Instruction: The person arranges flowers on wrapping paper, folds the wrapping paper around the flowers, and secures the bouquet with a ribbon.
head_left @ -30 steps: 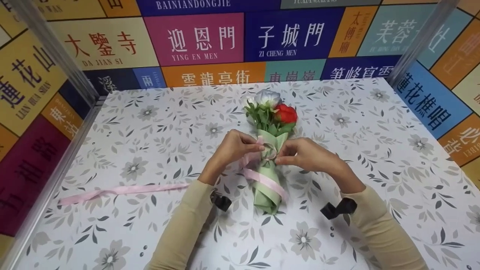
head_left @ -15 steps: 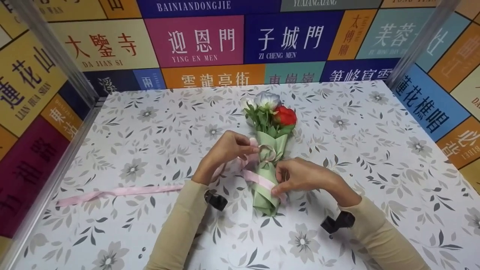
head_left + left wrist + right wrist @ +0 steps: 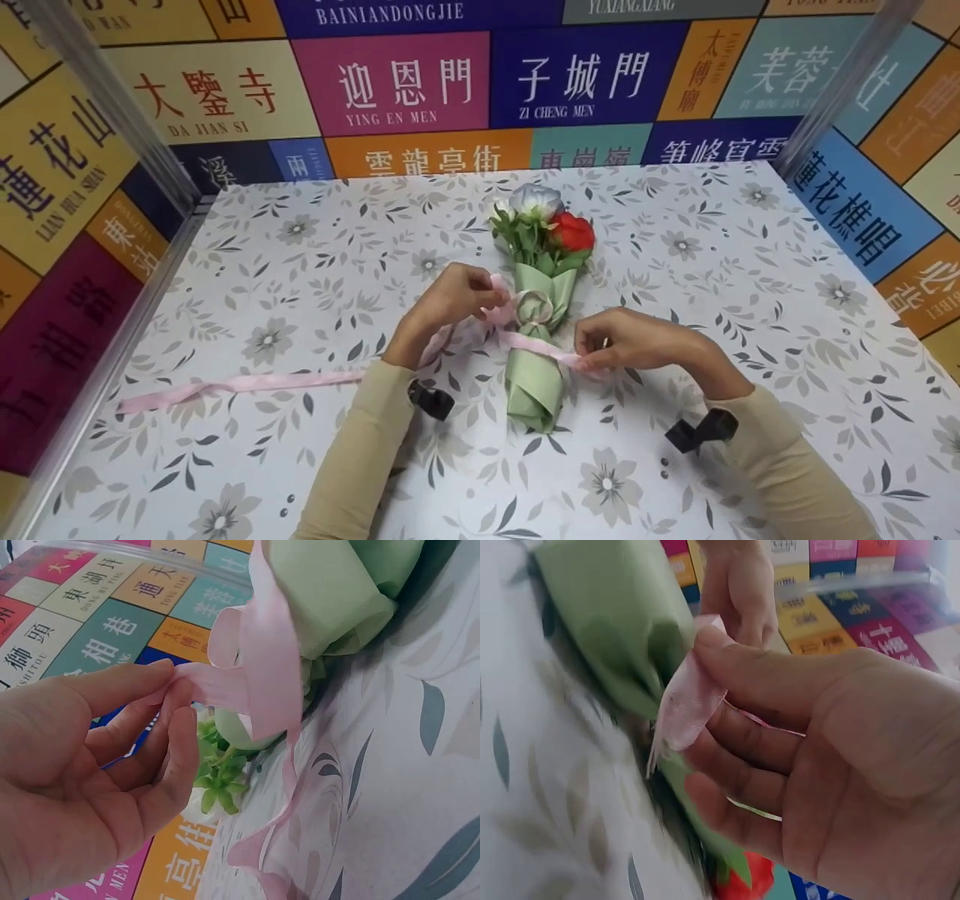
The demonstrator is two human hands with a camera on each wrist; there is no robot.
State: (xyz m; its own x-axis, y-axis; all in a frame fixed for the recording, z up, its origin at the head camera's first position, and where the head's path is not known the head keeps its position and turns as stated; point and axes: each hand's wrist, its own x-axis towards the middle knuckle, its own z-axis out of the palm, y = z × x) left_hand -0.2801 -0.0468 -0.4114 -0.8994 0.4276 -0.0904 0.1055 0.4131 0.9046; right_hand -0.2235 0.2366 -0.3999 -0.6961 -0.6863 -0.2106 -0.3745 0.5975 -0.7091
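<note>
A bouquet (image 3: 536,382) in pale green wrapping lies on the table, its white, bluish-white and red flowers (image 3: 572,232) pointing away from me. Pink ribbon (image 3: 538,346) crosses the wrap just below its waist, and a thin ribbon loop rests on the front above it. To the left of the bouquet, my left hand (image 3: 456,300) pinches the ribbon between thumb and forefinger, as the left wrist view shows. My right hand (image 3: 637,341), on the other side, pinches the ribbon's frayed end (image 3: 694,705) between thumb and fingers.
A long ribbon tail (image 3: 247,382) runs over the tabletop to the left, passing behind my left forearm. The table (image 3: 360,465) has a floral cover. Panels with large characters (image 3: 390,82) stand behind it and along both sides.
My right hand left the loop, moved down to the ribbon end, and drew it out to the right. The ribbon across the wrap is now higher and straighter. My left hand shifted slightly left.
</note>
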